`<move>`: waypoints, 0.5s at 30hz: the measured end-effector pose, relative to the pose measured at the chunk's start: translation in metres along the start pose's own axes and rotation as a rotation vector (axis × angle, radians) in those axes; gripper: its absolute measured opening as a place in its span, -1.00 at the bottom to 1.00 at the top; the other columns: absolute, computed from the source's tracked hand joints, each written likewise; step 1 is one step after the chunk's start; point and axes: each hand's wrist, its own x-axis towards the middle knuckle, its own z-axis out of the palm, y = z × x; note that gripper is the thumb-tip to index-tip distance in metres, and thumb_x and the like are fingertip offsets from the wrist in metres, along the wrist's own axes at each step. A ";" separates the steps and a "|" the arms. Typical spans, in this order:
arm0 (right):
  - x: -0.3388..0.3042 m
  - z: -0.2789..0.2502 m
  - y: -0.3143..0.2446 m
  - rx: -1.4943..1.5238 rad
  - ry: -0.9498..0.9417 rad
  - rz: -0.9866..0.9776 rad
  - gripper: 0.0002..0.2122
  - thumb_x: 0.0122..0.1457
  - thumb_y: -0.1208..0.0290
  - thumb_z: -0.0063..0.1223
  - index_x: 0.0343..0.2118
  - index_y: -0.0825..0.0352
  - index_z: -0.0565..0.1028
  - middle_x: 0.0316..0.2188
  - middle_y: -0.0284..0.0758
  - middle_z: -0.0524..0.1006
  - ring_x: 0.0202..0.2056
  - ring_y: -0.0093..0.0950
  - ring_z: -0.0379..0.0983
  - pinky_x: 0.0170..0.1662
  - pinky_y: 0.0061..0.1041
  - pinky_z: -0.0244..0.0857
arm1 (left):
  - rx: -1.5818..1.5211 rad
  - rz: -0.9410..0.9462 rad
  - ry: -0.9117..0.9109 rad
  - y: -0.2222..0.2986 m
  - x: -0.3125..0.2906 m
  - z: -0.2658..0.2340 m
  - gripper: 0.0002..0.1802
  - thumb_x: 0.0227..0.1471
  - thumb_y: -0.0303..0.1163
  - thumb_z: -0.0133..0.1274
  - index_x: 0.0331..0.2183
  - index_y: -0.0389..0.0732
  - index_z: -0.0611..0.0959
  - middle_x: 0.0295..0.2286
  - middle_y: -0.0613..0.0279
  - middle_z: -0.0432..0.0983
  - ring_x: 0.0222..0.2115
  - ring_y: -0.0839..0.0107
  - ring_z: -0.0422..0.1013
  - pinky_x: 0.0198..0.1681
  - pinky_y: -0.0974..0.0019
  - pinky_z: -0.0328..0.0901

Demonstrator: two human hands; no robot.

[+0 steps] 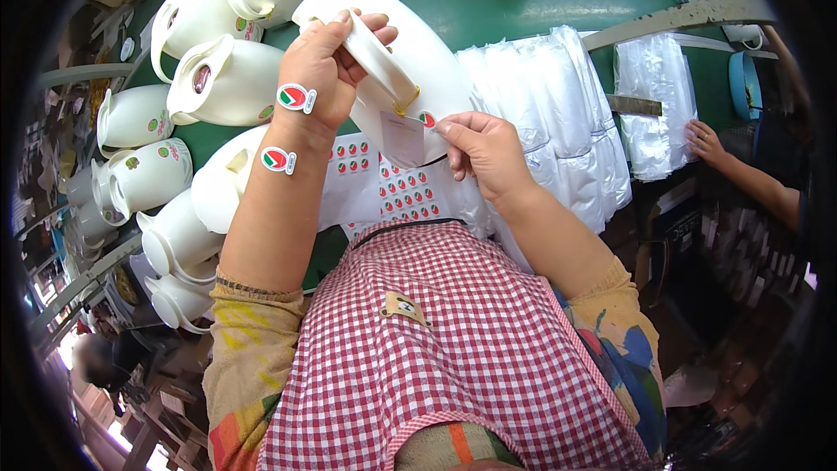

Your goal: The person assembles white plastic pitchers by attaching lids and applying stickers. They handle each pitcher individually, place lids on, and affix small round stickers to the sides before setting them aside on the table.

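Note:
A cream plastic jug (432, 57) lies tilted before me, its handle toward me. My left hand (324, 70) is closed round the upper part of that handle. Thumb and forefinger of my right hand (488, 150) pinch at the edge of a small red-and-green sticker (427, 119) near the jug's base. A pale card tag (403, 138) hangs by the lower end of the handle, beside the sticker. Two similar stickers, an upper one (296, 98) and a lower one (278, 160), cling to my left wrist and forearm. Below the jug lie sheets of stickers (408, 187).
Several cream jugs (231, 78) crowd the green table (488, 4) on the left and at the back. Stacked clear plastic bags (558, 113) lie right of my right hand. Farther right, another person's hand (704, 141) touches more bags (654, 105) beyond a metal rail (680, 19).

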 end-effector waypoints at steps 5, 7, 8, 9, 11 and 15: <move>0.001 0.011 0.010 -0.107 0.134 -0.160 -0.86 0.09 0.46 0.19 -0.42 0.45 0.55 -0.65 -0.39 0.50 -0.69 -0.67 0.35 -0.64 -0.69 0.23 | 0.002 0.009 0.023 -0.004 -0.002 0.005 -0.70 0.20 -0.37 -0.16 -0.10 -0.37 0.36 -0.17 -0.11 0.50 -0.18 0.14 0.51 -0.10 0.21 0.42; 0.000 0.016 0.012 -0.218 0.231 -0.211 -0.86 0.07 0.46 0.21 -0.42 0.45 0.55 -0.63 -0.39 0.51 -0.66 -0.67 0.38 -0.60 -0.69 0.26 | -0.003 0.009 0.028 -0.006 -0.003 0.007 -0.70 0.20 -0.37 -0.15 -0.10 -0.37 0.36 -0.18 -0.11 0.50 -0.18 0.14 0.51 -0.11 0.22 0.42; 0.003 0.014 0.020 -0.315 0.263 -0.291 -0.80 0.02 0.36 0.28 -0.45 0.41 0.54 -0.60 -0.34 0.54 -0.61 -0.60 0.44 -0.52 -0.60 0.33 | -0.001 0.014 0.023 -0.007 -0.005 0.008 -0.70 0.20 -0.37 -0.15 -0.10 -0.37 0.36 -0.18 -0.11 0.50 -0.18 0.14 0.51 -0.11 0.22 0.42; 0.005 0.010 0.024 -0.442 0.306 -0.340 -0.78 0.00 0.34 0.30 -0.48 0.39 0.52 -0.61 -0.37 0.52 -0.61 -0.61 0.42 -0.53 -0.60 0.30 | 0.001 0.018 0.018 -0.007 -0.006 0.008 -0.70 0.20 -0.37 -0.15 -0.10 -0.37 0.35 -0.18 -0.11 0.51 -0.18 0.14 0.51 -0.12 0.23 0.42; 0.008 0.004 0.024 -0.697 0.383 -0.438 -0.75 -0.03 0.30 0.33 -0.53 0.35 0.47 -0.64 -0.41 0.48 -0.61 -0.62 0.39 -0.56 -0.60 0.26 | 0.001 0.018 0.013 -0.008 -0.008 0.008 -0.68 0.20 -0.37 -0.13 -0.09 -0.38 0.35 -0.18 -0.10 0.50 -0.17 0.14 0.50 -0.09 0.23 0.40; 0.004 0.002 0.002 -1.064 0.470 -0.431 -0.66 -0.07 0.17 0.35 -0.57 0.32 0.42 -0.65 -0.38 0.46 -0.59 -0.57 0.37 -0.50 -0.54 0.27 | -0.004 0.009 0.006 -0.010 -0.010 0.008 -0.64 0.18 -0.37 -0.11 -0.06 -0.41 0.35 -0.16 -0.08 0.49 -0.14 0.13 0.48 -0.05 0.25 0.37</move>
